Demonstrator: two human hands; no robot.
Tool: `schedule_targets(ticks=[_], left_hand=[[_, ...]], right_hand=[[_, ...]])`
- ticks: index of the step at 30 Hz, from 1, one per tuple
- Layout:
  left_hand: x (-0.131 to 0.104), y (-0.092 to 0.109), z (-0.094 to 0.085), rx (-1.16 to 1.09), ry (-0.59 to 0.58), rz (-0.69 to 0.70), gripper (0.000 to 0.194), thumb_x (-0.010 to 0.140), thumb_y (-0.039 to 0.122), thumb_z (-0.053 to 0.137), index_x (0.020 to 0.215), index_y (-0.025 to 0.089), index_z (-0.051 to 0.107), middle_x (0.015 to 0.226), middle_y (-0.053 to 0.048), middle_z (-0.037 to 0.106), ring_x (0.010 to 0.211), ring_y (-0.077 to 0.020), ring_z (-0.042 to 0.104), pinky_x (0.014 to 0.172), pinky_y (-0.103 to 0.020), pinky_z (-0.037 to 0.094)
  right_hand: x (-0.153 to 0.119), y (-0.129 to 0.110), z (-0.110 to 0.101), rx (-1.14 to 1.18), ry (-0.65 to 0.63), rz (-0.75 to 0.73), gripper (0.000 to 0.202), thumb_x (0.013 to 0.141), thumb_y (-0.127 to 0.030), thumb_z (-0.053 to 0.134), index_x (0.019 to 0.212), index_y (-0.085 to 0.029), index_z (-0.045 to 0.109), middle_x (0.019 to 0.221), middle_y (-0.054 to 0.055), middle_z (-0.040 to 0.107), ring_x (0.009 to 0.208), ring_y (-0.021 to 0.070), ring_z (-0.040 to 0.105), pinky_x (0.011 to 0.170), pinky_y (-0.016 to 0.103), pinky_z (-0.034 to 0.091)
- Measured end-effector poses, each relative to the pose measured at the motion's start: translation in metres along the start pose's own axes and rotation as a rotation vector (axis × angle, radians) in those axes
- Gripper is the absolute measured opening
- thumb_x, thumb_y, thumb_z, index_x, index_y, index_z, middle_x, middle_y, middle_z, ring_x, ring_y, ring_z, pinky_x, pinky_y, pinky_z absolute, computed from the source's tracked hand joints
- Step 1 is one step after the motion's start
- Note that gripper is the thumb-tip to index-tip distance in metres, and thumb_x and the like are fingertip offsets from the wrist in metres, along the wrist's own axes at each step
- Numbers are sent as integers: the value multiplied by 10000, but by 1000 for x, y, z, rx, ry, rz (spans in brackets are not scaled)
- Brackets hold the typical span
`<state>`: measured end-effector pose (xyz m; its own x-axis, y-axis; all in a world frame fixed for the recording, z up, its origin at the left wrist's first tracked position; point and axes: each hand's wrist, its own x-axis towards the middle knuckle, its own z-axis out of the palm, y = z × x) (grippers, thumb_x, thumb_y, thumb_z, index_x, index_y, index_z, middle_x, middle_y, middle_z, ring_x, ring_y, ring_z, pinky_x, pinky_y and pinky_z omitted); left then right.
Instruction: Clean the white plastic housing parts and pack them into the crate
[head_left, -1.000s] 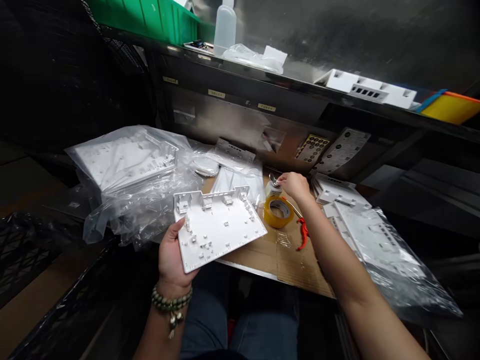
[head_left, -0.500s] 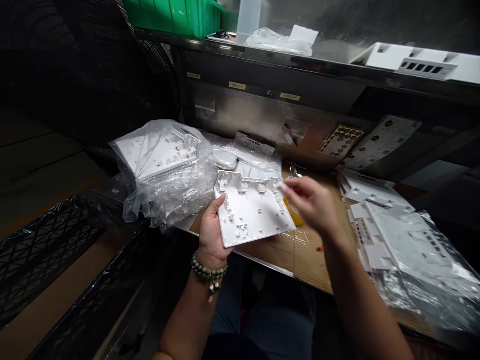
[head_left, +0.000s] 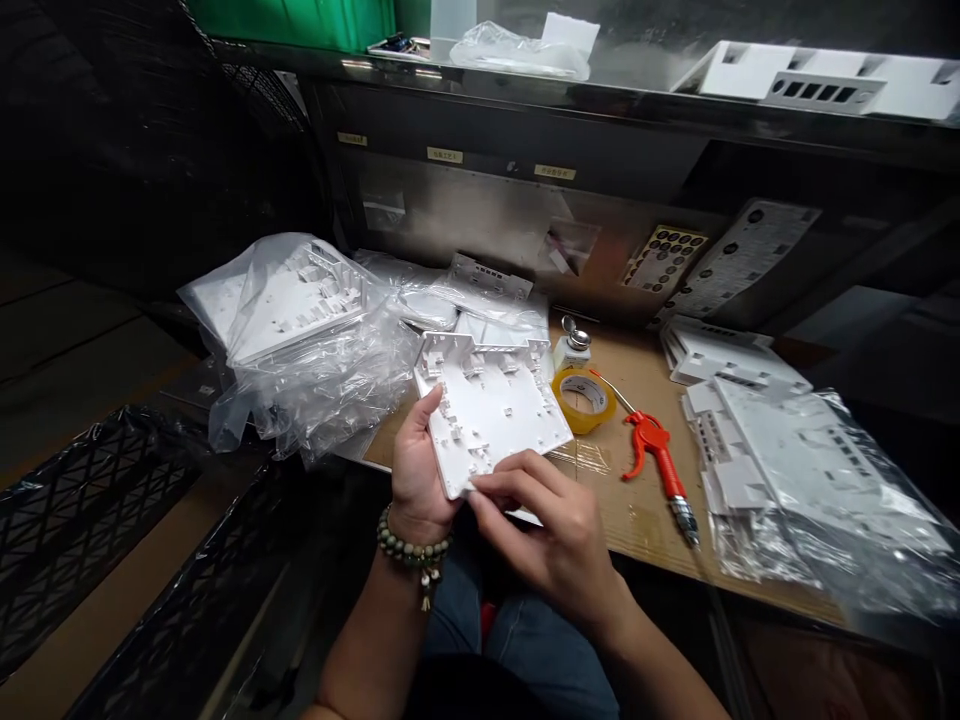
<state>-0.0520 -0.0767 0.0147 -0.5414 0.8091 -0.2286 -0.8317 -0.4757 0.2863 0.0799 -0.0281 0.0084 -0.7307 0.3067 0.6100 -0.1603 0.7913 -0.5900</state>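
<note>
A white plastic panel (head_left: 502,410) with small posts and clips on its inner face rests in my left hand (head_left: 421,465), the thumb over its left edge. My right hand (head_left: 551,520) is at the panel's near left corner, its thumb and index finger pinched there; whatever is between the fingertips is too small to make out. Just beyond the panel's right edge lies a roll of yellow tape (head_left: 583,398), with a small bottle with a metal lid (head_left: 573,348) behind it. A red air gun (head_left: 660,455) lies on the cardboard-covered bench (head_left: 626,515).
Bagged white panels (head_left: 292,300) are heaped on the left, with more wrapped parts (head_left: 487,290) behind. White housings (head_left: 832,480) in clear plastic lie at the right. Across the back runs a metal shelf (head_left: 525,85). A black crate (head_left: 97,500) stands at lower left.
My right hand has moved from the panel's far right corner to its near left corner. The tape, bottle and air gun are now uncovered. The camera view has shifted slightly.
</note>
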Motion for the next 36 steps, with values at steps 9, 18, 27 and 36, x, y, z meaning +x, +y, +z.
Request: schedule_targets(ticks=[9, 18, 27, 36], left_hand=[[0, 12, -2, -8, 162, 58, 515, 990, 347, 411, 1404, 103, 596, 1168, -125, 716, 1338, -220, 595, 1298, -426, 344], [-8, 46, -31, -66, 253, 63, 482, 1036, 411, 316, 1425, 312, 584, 1184, 24, 711, 1409, -180, 526, 1325, -426, 280], [-8, 42, -39, -15, 295, 72, 470, 1025, 407, 334, 1420, 355, 583, 1184, 58, 709, 1433, -168, 502, 1330, -407, 275], [-11, 50, -63, -159, 349, -45, 481, 983, 377, 401, 1435, 438, 553, 1126, 77, 711, 1420, -188, 508, 1320, -428, 314]], right_hand=[[-11, 34, -27, -143, 134, 100, 62, 928, -131, 683, 978, -156, 711, 909, 25, 643, 794, 90, 603, 733, 226, 499], [-28, 67, -75, -321, 349, 203, 100, 922, -163, 707, 1009, -180, 754, 956, 26, 651, 807, 92, 610, 739, 236, 514], [-31, 63, -57, -302, 290, 163, 133, 933, -120, 678, 1045, -168, 733, 976, 28, 651, 801, 74, 603, 761, 210, 517], [-29, 88, -79, -375, 245, 208, 111, 969, -213, 650, 977, -163, 748, 918, 46, 669, 762, 103, 624, 688, 230, 523]])
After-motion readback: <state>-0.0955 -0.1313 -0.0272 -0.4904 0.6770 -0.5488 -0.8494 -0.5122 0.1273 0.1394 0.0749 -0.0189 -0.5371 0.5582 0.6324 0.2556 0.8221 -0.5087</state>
